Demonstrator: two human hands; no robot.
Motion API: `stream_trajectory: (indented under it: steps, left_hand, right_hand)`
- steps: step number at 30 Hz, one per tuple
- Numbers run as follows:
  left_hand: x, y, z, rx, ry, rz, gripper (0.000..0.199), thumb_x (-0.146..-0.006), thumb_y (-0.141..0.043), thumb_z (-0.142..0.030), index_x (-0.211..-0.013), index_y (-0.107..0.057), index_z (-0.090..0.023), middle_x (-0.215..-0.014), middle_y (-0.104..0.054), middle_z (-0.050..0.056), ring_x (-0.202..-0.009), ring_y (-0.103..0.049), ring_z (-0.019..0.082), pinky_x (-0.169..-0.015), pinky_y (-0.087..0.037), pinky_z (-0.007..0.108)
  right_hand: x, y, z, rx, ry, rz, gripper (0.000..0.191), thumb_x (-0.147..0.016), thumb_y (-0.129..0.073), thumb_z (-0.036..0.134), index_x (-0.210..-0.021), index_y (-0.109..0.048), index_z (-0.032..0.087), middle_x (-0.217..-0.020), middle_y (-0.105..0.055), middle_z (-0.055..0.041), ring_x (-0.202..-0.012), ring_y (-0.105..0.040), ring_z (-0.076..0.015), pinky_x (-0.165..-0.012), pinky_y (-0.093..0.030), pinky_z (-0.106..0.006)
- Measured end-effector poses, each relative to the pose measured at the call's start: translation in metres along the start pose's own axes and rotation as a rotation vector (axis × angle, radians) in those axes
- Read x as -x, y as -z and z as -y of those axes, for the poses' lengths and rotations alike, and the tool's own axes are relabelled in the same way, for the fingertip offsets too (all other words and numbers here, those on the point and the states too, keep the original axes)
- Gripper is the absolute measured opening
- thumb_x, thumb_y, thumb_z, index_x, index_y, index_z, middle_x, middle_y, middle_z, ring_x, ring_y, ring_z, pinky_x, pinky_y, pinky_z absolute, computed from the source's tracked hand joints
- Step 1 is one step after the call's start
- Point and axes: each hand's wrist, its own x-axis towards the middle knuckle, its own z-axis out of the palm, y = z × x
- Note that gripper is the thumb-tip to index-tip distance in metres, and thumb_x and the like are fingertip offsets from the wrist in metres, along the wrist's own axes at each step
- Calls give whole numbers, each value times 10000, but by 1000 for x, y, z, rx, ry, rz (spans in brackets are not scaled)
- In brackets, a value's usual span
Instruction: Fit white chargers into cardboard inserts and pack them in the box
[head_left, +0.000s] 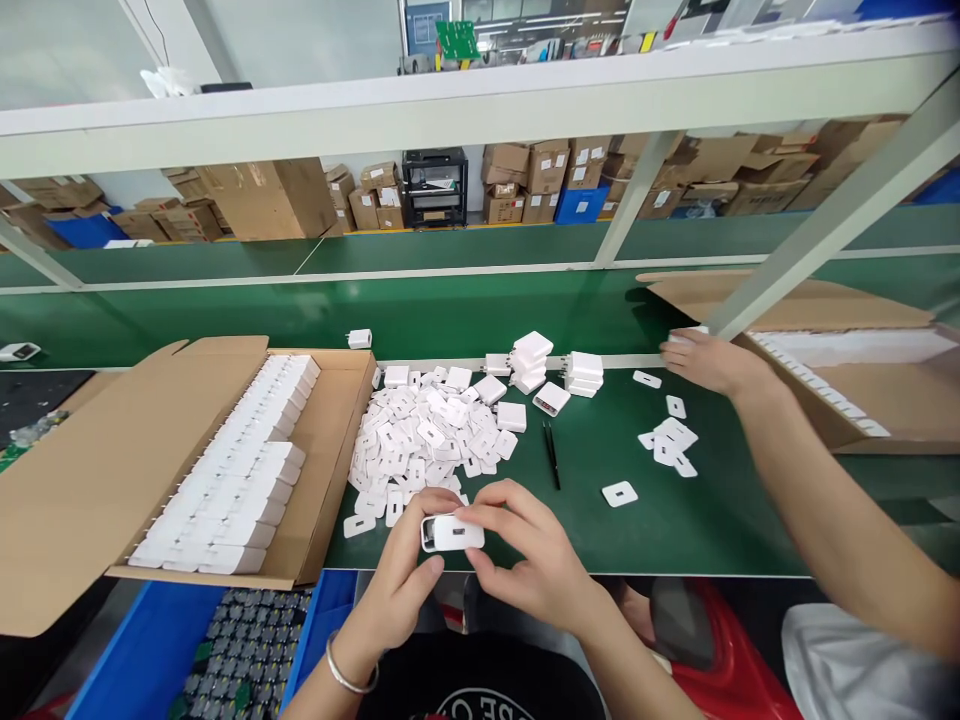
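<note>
Near the table's front edge, my left hand [401, 580] is closed around a white charger housing [429, 534] whose open end faces me. My right hand [531, 560] pinches a white slotted end plate [459, 534] between thumb and fingers. The plate lies over part of that open end, off to the right, so a dark gap shows at the left. Just beyond my hands spreads a big pile of loose white end plates [420, 440]. A pair of black tweezers [552, 455] lies to the right of the pile.
At left stands an open carton [337, 470] with rows of white chargers [232, 480]. Stacked chargers [583, 374] sit behind the tweezers. A co-worker's hand [705, 360] reaches in from the right, beside another carton [900, 390]. Below left, a blue bin [124, 650] holds circuit boards.
</note>
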Motion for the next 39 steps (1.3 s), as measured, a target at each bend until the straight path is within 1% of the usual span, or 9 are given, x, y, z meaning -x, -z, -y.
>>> stream_trajectory:
  steps: [7, 15, 20, 24, 27, 31, 34, 37, 39]
  left_hand:
    - [-2, -7, 2, -79, 79, -98, 306, -1088, -314, -368, -1201, -577, -259, -1258, -601, 87, -1252, -537, 256, -1095, -412, 420]
    - [-11, -18, 17, -264, -193, -149, 305, -1078, -309, -277, -1307, -509, -273, -1305, -569, 118, -1246, -546, 264, -1022, -482, 468]
    - [-32, -30, 13, -361, -286, -113, 304, -1066, -305, -241, -1294, -504, -273, -1286, -572, 112, -1237, -506, 265, -1067, -440, 524]
    - [-58, -36, 0, -351, -165, 119, 287, -1068, -312, -265, -1249, -534, -263, -1359, -553, 125, -1314, -467, 274, -1106, -441, 526]
    - [-103, -30, -6, -472, -134, 211, 306, -1074, -328, -338, -1202, -598, -277, -1467, -489, 108, -1415, -394, 281, -1174, -387, 524]
    - [-205, 4, 10, -871, -9, -48, 308, -1055, -385, -322, -1282, -568, -222, -1470, -459, 138, -1416, -399, 293, -1188, -360, 499]
    - [-284, 39, 35, -1106, 203, -199, 444, -980, -503, -229, -1416, -475, -151, -1586, -331, 217, -1461, -318, 417, -1156, -332, 606]
    - [-332, 68, 60, -1149, 319, -142, 561, -924, -636, -259, -1445, -471, -135, -1600, -339, 266, -1432, -349, 501, -1092, -365, 685]
    - [-346, 78, 73, -1171, 344, -54, 532, -903, -700, -270, -1397, -538, -157, -1535, -461, 222, -1360, -477, 437, -1073, -433, 638]
  right_hand:
    - [3, -1, -3, -1, -108, 137, 412, -975, -608, 232, -1367, -639, 355, -1159, -632, -81, -1062, -636, -240, -916, -584, -421]
    - [13, -19, -22, -672, -631, 64, 424, -1014, -528, 545, -1312, -605, 254, -1180, -698, -96, -1016, -694, -231, -851, -605, -376]
    - [20, -28, -35, -721, -681, -125, 441, -937, -658, 553, -1268, -664, 263, -1187, -744, -92, -1116, -701, -259, -977, -575, -427]
    - [44, -23, -58, -630, -741, -323, 445, -920, -665, 579, -1193, -720, 232, -1214, -756, -109, -1148, -700, -293, -1016, -562, -455]
    - [66, -15, -72, -502, -767, -464, 442, -921, -671, 556, -1212, -709, 224, -1208, -749, -126, -1088, -713, -293, -913, -608, -416]
    - [82, -10, -80, -365, -703, -567, 404, -950, -646, 500, -1254, -669, 235, -1154, -710, -126, -1008, -713, -263, -838, -622, -371]
    - [81, -13, -81, -326, -678, -550, 380, -969, -625, 473, -1261, -648, 231, -1093, -678, -119, -949, -698, -244, -824, -618, -364]
    - [78, -16, -83, -335, -679, -533, 369, -975, -625, 452, -1268, -635, 228, -1067, -653, -109, -927, -686, -232, -831, -609, -358]
    - [79, -18, -84, -347, -675, -531, 367, -978, -619, 449, -1275, -629, 233, -1070, -643, -104, -924, -683, -229, -830, -606, -353]
